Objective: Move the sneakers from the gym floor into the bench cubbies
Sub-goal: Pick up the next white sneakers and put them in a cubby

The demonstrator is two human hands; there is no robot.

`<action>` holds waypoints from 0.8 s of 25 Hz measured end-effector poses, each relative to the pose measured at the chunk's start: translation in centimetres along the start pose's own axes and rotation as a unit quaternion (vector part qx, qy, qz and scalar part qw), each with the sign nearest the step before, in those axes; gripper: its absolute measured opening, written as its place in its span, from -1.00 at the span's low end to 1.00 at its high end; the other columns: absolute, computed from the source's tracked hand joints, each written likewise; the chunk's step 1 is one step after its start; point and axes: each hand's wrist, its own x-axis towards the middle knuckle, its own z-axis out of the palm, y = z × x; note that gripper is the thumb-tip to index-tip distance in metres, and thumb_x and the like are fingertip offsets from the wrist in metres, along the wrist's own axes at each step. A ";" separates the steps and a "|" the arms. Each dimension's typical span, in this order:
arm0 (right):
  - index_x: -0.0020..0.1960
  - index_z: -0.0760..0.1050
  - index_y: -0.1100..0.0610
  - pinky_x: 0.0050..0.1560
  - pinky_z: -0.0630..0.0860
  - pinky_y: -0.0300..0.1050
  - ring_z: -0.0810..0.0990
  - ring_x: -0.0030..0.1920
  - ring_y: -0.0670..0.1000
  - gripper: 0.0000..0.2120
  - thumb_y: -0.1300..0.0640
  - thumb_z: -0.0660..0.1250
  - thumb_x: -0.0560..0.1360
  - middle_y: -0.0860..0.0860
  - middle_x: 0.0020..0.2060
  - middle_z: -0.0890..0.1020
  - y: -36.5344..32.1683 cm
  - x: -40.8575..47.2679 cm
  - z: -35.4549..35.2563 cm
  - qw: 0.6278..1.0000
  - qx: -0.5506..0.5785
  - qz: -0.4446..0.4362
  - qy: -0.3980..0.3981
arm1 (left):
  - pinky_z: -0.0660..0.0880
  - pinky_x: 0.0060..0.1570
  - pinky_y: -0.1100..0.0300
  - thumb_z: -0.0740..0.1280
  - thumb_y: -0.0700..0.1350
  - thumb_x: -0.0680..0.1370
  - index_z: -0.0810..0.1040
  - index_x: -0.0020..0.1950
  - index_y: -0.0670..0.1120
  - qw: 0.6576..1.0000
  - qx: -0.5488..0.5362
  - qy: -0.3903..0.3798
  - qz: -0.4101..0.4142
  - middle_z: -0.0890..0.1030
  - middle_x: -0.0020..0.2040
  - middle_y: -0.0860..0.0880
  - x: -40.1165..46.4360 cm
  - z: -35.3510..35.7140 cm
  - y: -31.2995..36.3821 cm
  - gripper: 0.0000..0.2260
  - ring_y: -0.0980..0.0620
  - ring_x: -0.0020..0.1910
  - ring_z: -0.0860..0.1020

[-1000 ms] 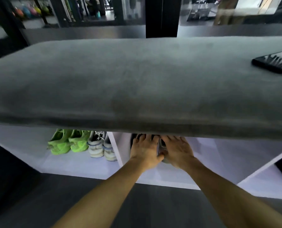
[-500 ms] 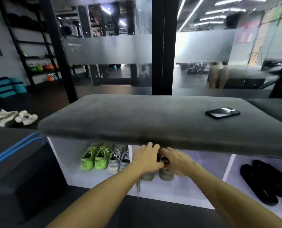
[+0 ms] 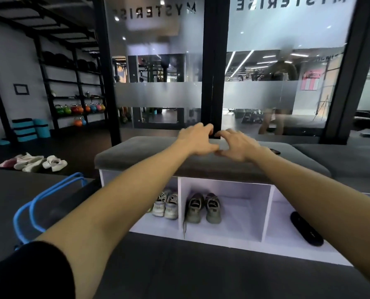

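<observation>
Both hands raised over bench cushion [image 3: 136, 155]: left hand [image 3: 196, 138] and right hand [image 3: 237, 144] held nothing, fingers loosely spread. Grey sneakers [image 3: 203, 208] sat paired, toes inward, in middle cubby [image 3: 240, 210], judged stowed. Pale sneakers [image 3: 34, 161] lay on floor, left. Left cubby contents partly hidden by forearm

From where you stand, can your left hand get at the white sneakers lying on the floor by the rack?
Probably not without stepping over. The left hand hovers empty above the bench cushion, and the white sneakers lie on the floor well off to the left, beyond the blue-handled bag. Nothing covers them.
</observation>
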 end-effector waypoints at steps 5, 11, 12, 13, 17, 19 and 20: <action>0.40 0.27 -0.01 0.00 0.39 0.04 0.44 0.25 0.14 -0.40 -0.22 0.30 0.46 0.03 0.33 0.40 -0.3 2.4 -9.9 0.999 0.011 -0.017 0.048 | 0.37 -0.11 0.03 0.24 0.31 0.41 0.40 0.27 0.06 0.999 0.009 0.014 0.028 0.51 0.11 -0.02 3.5 -9.8 -0.3 -0.48 -0.05 0.02 0.50; 0.37 0.32 -0.04 0.11 0.38 0.10 0.41 0.28 0.14 -0.54 -0.23 0.13 0.55 0.02 0.35 0.40 -0.4 9.7 -25.7 0.998 0.003 0.002 0.065 | 0.33 -0.12 0.06 0.18 0.35 0.41 0.44 0.24 0.14 1.000 0.000 0.004 0.003 0.56 0.16 0.02 11.4 -25.7 -2.6 -0.51 -0.04 0.11 0.50; 0.37 0.32 -0.04 0.16 0.37 0.11 0.40 0.29 0.13 -0.53 -0.24 0.12 0.55 0.02 0.36 0.40 -0.7 10.9 -29.0 0.998 0.009 0.009 0.062 | 0.33 -0.12 0.06 0.19 0.35 0.41 0.43 0.25 0.15 1.000 -0.008 -0.004 -0.004 0.54 0.19 0.01 12.3 -28.9 -3.1 -0.51 -0.04 0.13 0.49; 0.38 0.32 -0.04 0.20 0.35 0.12 0.39 0.31 0.13 -0.52 -0.25 0.11 0.55 0.02 0.37 0.40 -1.2 12.1 -32.3 0.998 0.016 0.013 0.059 | 0.35 -0.12 0.06 0.19 0.36 0.41 0.43 0.25 0.16 1.000 -0.017 -0.011 -0.008 0.53 0.22 0.01 13.2 -32.1 -3.7 -0.51 -0.05 0.14 0.49; 0.38 0.33 -0.03 0.25 0.33 0.11 0.38 0.34 0.11 -0.49 -0.28 0.10 0.54 0.02 0.37 0.41 -3.5 16.4 -44.6 0.998 0.035 0.007 0.047 | 0.36 -0.09 0.05 0.16 0.39 0.38 0.41 0.27 0.17 0.998 -0.051 -0.014 -0.016 0.50 0.27 0.01 15.8 -44.5 -5.8 -0.46 -0.04 0.15 0.48; 0.39 0.33 -0.02 0.28 0.33 0.11 0.38 0.35 0.10 -0.45 -0.30 0.09 0.53 0.02 0.37 0.42 -5.3 18.5 -50.1 0.998 0.057 -0.001 0.035 | 0.38 -0.05 0.04 0.16 0.39 0.38 0.40 0.27 0.18 0.998 -0.059 -0.015 -0.018 0.50 0.27 0.02 16.8 -50.8 -6.7 -0.47 -0.03 0.16 0.48; 0.39 0.33 0.00 0.28 0.34 0.11 0.39 0.34 0.10 -0.44 -0.31 0.10 0.52 0.03 0.37 0.43 -6.4 19.3 -52.6 0.997 0.071 -0.006 0.026 | 0.40 -0.01 0.02 0.18 0.38 0.38 0.40 0.27 0.19 0.997 -0.064 -0.019 -0.025 0.50 0.28 0.02 17.0 -53.6 -7.2 -0.48 -0.02 0.17 0.47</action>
